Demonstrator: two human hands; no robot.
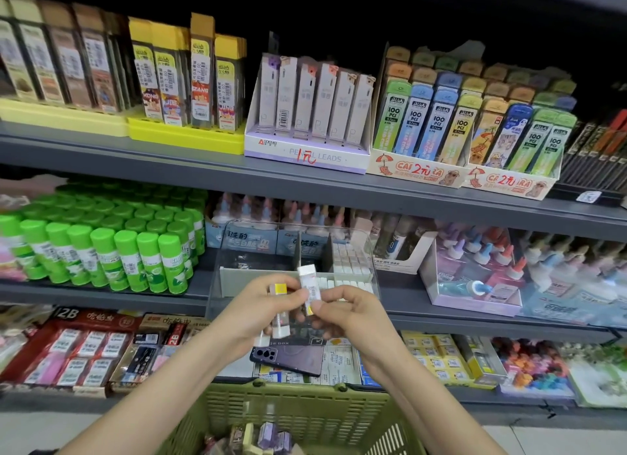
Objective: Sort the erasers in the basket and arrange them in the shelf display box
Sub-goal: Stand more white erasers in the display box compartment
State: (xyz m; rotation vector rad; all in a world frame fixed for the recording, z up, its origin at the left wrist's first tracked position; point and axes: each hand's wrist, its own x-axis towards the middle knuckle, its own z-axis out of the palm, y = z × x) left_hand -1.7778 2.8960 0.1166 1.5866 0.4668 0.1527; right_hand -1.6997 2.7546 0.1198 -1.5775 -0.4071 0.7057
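Observation:
My left hand (271, 305) grips a few white erasers with yellow-banded sleeves (281, 319), held upright. My right hand (342, 313) pinches one white eraser (309, 286) by its lower end, so that it stands up between both hands. Just behind them on the middle shelf is the clear display box (237, 247) with grey dividers. Its right compartment holds rows of white erasers (351, 268), while its left and middle compartments look bare. Below my arms is the green basket (305, 407), with several loose erasers (261, 437) at its bottom.
Green glue sticks (112, 247) stand left of the box, glue bottles (475, 268) to its right. A dark phone (288, 358) lies on eraser packs on the lower shelf. Pencil lead boxes (307, 115) fill the upper shelf.

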